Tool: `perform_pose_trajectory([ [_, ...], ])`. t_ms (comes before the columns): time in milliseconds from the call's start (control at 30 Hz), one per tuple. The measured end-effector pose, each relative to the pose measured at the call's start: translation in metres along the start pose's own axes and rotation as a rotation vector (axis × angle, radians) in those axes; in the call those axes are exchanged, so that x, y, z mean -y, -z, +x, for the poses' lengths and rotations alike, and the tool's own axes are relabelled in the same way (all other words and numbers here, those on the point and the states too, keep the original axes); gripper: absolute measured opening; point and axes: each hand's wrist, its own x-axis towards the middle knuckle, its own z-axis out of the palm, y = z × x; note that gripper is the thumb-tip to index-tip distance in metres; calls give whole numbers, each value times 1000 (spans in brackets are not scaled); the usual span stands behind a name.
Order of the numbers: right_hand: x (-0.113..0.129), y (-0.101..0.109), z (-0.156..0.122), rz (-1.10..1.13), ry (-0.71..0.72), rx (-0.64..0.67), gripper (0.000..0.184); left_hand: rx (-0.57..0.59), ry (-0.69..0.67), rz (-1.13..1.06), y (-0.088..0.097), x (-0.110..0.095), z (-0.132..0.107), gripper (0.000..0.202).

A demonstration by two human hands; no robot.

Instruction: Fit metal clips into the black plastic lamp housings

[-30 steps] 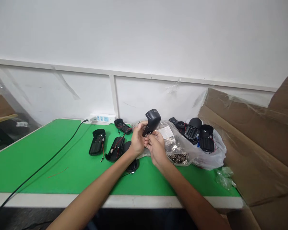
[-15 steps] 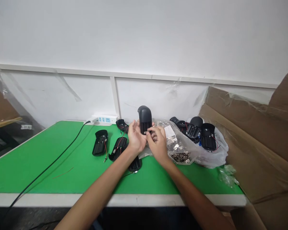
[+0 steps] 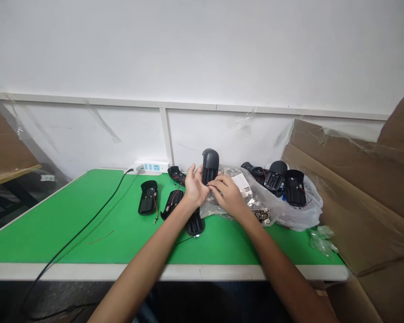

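Note:
A black plastic battery housing point(image 3: 210, 167) stands upright in my left hand point(image 3: 195, 187), its rounded cap on top and its slotted battery bay facing me. The left fingers wrap behind it, with the thumb pointing up beside it. My right hand point(image 3: 228, 194) pinches at the housing's lower end with thumb and forefinger. Whatever lies between those fingertips is too small to make out. Just behind the right hand is a clear plastic bag point(image 3: 218, 210) of small metal contact pieces point(image 3: 261, 217).
Several similar black housings with red wires lie left of my hands, one of them here point(image 3: 148, 198). More housings point(image 3: 295, 188) rest on a white plastic bag point(image 3: 311, 211) at right. A power strip point(image 3: 153, 167) with a black cable point(image 3: 97, 211) sits at back. Cardboard point(image 3: 343, 179) borders the right.
The whole view has shifted slightly. My right fingertips have closed in over the housing's lower end, where shiny metal showed before. The left hand still holds the housing.

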Motion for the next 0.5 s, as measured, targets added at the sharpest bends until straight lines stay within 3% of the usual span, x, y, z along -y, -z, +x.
perform_pose_trajectory([
  [500,5,-9,-4,-33,-22,-79,20,31,-30,44,7,5,5,48],
])
